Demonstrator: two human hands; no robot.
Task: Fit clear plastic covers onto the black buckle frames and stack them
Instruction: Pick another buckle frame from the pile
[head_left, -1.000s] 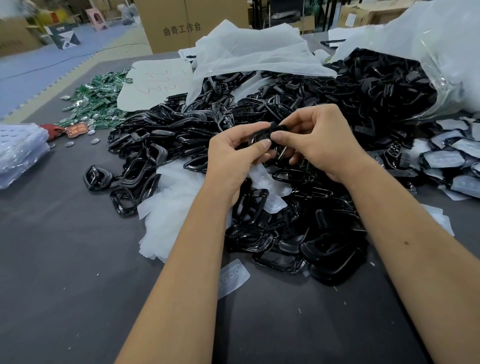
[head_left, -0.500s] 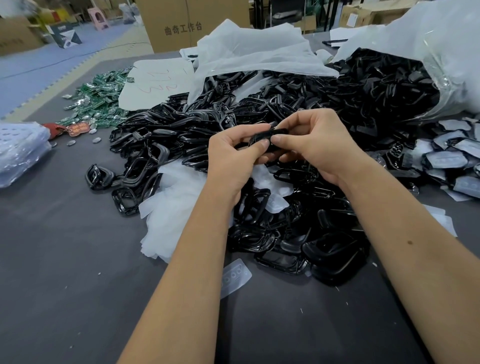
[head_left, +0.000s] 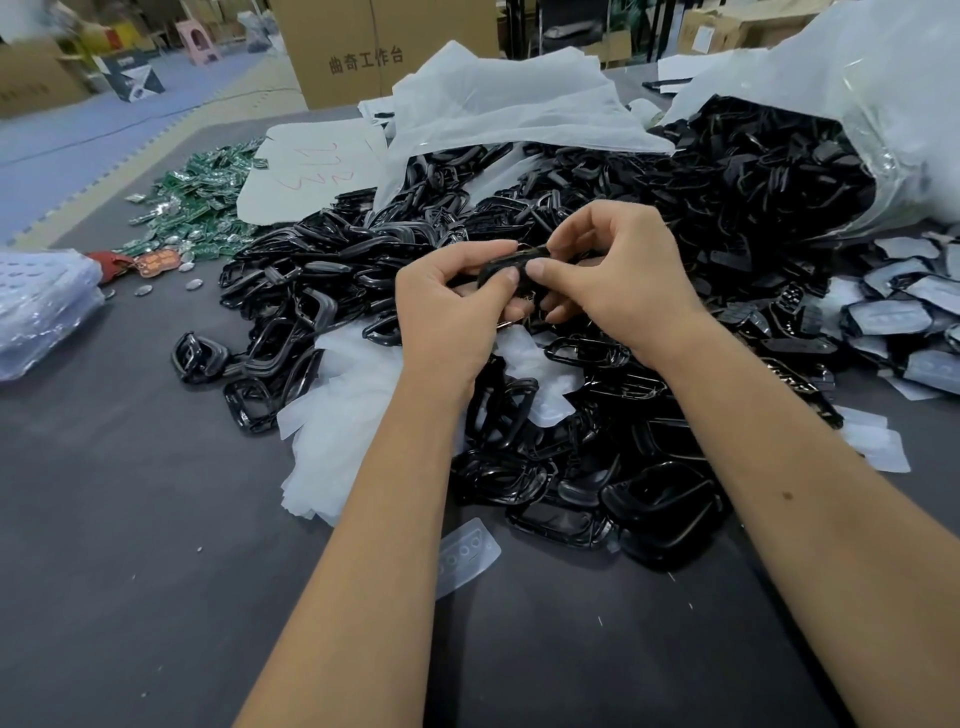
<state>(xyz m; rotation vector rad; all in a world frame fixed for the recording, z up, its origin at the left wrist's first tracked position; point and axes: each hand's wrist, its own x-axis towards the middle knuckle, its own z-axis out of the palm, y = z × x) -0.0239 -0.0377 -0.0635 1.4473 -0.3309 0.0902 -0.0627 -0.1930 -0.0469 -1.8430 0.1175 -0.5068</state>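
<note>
Two bare hands meet above the middle of a heap of black buckle frames (head_left: 597, 322) spread over a dark grey table (head_left: 130, 545). The left hand (head_left: 452, 306) and the right hand (head_left: 618, 280) both pinch one black frame (head_left: 511, 267) between thumb and curled fingers, holding it up clear of the heap; whether a clear cover already sits on it cannot be told, since the fingers hide most of it. A single clear plastic cover (head_left: 467, 556) lies flat on the table at the near edge of the heap, between the two forearms. Finished frames with covers (head_left: 904, 312) lie in a loose group at the right side, just beside the heap. More frames spill from a clear plastic bag (head_left: 893, 104) at the upper right. White foam sheets (head_left: 343, 415) lie under and beside the heap on the left. Green circuit boards (head_left: 202, 197) are scattered at the far left, well apart from the hands, and a cardboard box (head_left: 363, 47) stands behind the table.
</note>
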